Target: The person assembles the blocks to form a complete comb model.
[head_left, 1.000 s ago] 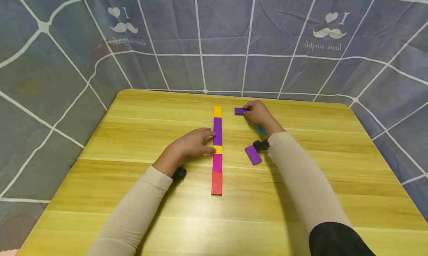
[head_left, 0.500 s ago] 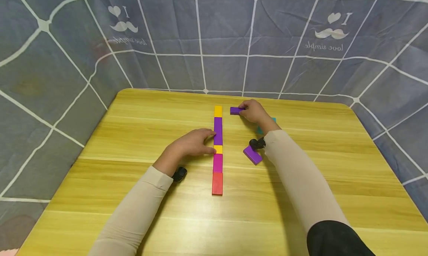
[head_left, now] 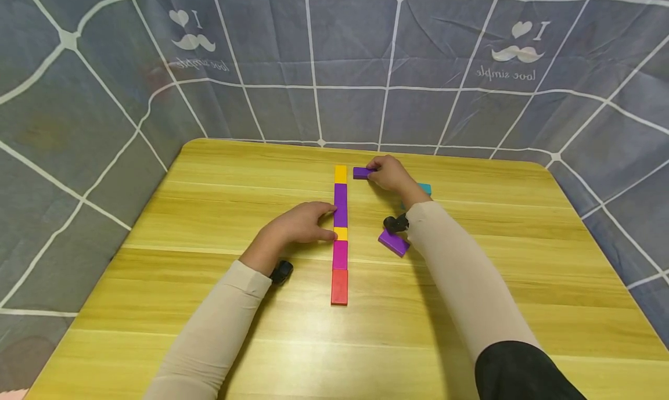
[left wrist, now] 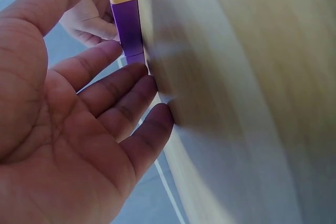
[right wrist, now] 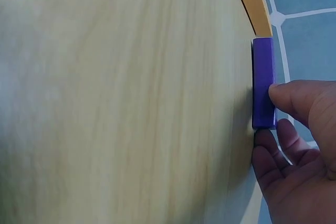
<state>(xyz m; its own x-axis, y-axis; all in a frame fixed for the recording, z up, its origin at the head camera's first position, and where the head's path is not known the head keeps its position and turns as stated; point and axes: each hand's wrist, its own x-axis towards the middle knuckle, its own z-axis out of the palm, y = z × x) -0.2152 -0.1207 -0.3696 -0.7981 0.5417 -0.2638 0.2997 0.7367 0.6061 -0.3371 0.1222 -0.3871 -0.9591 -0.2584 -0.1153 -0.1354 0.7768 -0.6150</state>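
A straight row of blocks lies on the wooden table: a yellow block at the far end, a long purple stretch, a small yellow block, a magenta block and a red block nearest me. From the left, my left hand rests its extended fingertips against the row's purple part, its thumb by the small yellow block. Just right of the far end, my right hand pinches a purple block by its right end. A narrow gap parts this block from the far yellow one.
A loose purple block lies below my right wrist, close to the black wrist camera. Partly hidden behind that wrist is a teal block. A grey curtain with white lines hangs behind the wooden table.
My right hand has slid left with the purple block, closer to the row's far end. The loose purple block has turned slightly, and more teal shows. My left hand keeps its place.
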